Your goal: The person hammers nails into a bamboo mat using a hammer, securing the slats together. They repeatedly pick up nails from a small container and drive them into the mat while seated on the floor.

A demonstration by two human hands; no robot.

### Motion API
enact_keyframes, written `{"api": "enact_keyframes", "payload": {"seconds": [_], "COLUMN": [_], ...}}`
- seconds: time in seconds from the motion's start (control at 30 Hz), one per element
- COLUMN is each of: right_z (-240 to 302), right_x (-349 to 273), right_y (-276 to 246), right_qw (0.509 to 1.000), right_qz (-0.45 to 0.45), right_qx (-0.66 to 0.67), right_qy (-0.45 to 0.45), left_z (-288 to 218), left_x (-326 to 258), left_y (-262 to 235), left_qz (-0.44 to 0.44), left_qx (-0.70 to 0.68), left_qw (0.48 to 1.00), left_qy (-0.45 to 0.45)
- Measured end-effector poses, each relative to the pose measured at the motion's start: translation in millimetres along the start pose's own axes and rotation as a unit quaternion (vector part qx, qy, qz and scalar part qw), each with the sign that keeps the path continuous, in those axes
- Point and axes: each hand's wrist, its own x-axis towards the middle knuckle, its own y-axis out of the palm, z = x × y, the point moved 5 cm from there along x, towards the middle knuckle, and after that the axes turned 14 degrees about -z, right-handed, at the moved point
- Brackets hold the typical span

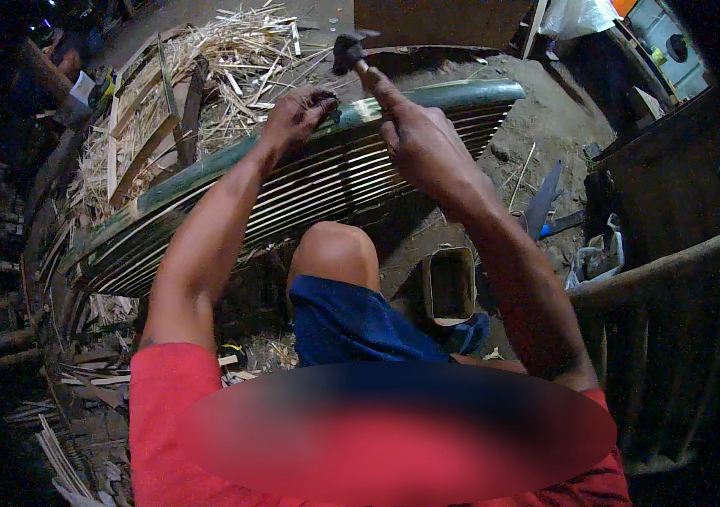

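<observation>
My right hand [427, 139] is wrapped round the handle of a hammer [349, 54], whose dark head is raised just beyond a green bamboo pole [478, 95]. That pole forms the far edge of a slatted bamboo bench [326, 182] lying across in front of me. On the pole, left of the hammer, my left hand [296, 118] has its fingers pinched together. Whatever those fingertips hold is too small and dark to make out. A pale node band [366, 110] shows on the pole between the two hands.
Bamboo shavings [246, 51] and a wooden frame [144, 127] lie beyond the bench at left. To the right are a handsaw [543, 198] with a blue handle and a white plastic bag [598, 258]. A rectangular container [449, 286] stands beside my knee [339, 249].
</observation>
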Motion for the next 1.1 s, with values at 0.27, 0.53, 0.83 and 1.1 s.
{"api": "enact_keyframes", "payload": {"seconds": [0.27,0.53,0.83,1.1], "right_z": [-22.6,-40.1,-67.2,-74.6], "right_x": [-41.5,-66.5,-69.5,-65.6], "right_y": [-23.6,-12.3,1.6,-7.7], "right_qw": [0.997,0.997,0.996,0.983], "right_qz": [-0.062,-0.015,-0.073,-0.149], "right_qx": [0.031,0.016,0.047,0.078], "right_qy": [0.017,0.069,-0.008,-0.073], "left_z": [16.0,31.7,61.3,101.5], "left_x": [-18.2,8.1,27.2,35.7], "left_y": [-2.0,-17.7,-21.2,-27.1], "left_qz": [0.230,0.304,0.341,0.244], "left_qx": [0.295,0.248,0.202,0.308], "left_qw": [0.923,0.920,0.897,0.919], "left_qy": [0.091,-0.004,-0.196,0.015]}}
